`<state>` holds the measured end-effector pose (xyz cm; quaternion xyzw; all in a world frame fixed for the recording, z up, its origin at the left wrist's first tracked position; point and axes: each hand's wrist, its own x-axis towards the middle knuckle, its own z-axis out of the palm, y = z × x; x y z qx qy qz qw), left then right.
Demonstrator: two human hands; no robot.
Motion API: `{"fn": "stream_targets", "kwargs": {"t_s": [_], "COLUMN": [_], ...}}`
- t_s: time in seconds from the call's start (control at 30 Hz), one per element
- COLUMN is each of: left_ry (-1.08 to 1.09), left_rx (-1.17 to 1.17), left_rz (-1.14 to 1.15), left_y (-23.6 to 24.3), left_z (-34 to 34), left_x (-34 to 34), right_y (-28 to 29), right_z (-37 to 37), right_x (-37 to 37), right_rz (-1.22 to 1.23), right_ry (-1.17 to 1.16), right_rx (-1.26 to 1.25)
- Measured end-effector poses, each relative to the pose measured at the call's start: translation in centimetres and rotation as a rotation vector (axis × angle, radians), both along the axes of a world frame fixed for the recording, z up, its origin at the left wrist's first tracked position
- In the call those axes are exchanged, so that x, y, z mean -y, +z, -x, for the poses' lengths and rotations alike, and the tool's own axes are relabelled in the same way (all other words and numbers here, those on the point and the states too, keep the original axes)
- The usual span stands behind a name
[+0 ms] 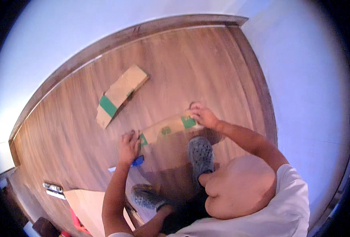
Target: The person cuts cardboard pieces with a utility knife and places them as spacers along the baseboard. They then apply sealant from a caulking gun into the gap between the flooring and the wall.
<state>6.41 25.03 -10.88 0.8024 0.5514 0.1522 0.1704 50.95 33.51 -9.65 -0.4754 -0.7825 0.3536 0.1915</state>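
A long tan cardboard strip with green patches and printing stretches between my hands, low over the wooden floor. My left hand closes around its left end. At the other end, my right hand pinches the upper corner by a green patch. Beneath my left wrist lies a blue object with a pale narrow part on its other side; its kind is partly hidden by my arm. A second cardboard piece, tan with a green band, rests on the floor farther off to the left.
My feet in grey clogs stand close below the strip. A larger cardboard sheet is at lower left, beside small dark and white items. White walls with a dark baseboard bound the wooden floor.
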Motion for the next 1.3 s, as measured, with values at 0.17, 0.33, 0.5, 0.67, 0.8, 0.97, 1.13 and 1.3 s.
{"fn": "stream_targets", "kwargs": {"t_s": [0.17,0.33,0.5,0.67,0.8,0.97,1.13,1.3], "left_ry": [0.33,0.293,0.298,0.197,0.044,-0.113,-0.145,-0.389], "left_rx": [0.433,0.455,0.395,0.206,0.17,0.138,0.147,0.121], "left_rz": [0.219,0.104,0.193,0.095,0.042,-0.005,0.027,0.04], "left_y": [0.7,0.4,0.9,1.0,1.9,1.0,0.6,1.6], "left_z": [-1.3,-1.1,-1.5,-2.3,-6.1,-10.6,-11.7,-10.8], "left_x": [-0.9,-1.2,-2.4,-2.5,-3.8,-4.6,-4.7,-5.0], "right_y": [-1.6,0.5,1.9,3.6,0.9,0.5,0.0,-0.2], "right_z": [-1.4,-0.2,0.5,3.8,4.4,4.5,2.6,2.1], "right_x": [-1.0,-1.6,-2.5,-2.5,-2.7,-1.8,-1.0,-0.1], "right_rz": [0.063,0.154,0.025,-0.16,-0.163,-0.256,-0.298,-0.348], "right_ry": [0.051,-0.007,0.081,0.225,0.286,0.289,0.294,0.458], "right_rx": [-0.044,-0.002,0.078,0.065,0.066,0.076,0.16,0.248]}}
